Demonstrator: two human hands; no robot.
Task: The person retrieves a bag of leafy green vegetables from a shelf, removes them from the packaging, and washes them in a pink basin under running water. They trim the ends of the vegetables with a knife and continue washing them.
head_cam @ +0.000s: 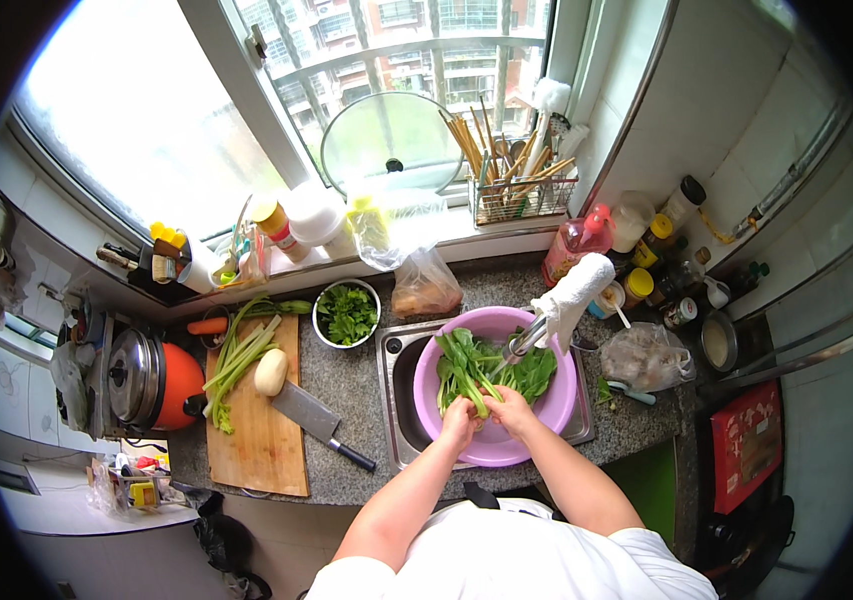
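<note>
A purple plastic basin sits in the stainless steel sink, holding leafy greens. My left hand and my right hand are close together over its near side. Between them they grip the pale green stalks of a bunch of leafy greens, whose leaves point away from me. Just beyond my fingers is the metal faucet, angled down over the basin, with a white cloth wrapped about its upper part. Water appears to run from the spout onto the leaves.
Left of the sink, a cleaver rests partly on a wooden cutting board with celery stalks and a peeled pale vegetable. A bowl of chopped greens and a bagged food item stand behind. Jars and a plastic bag crowd the right.
</note>
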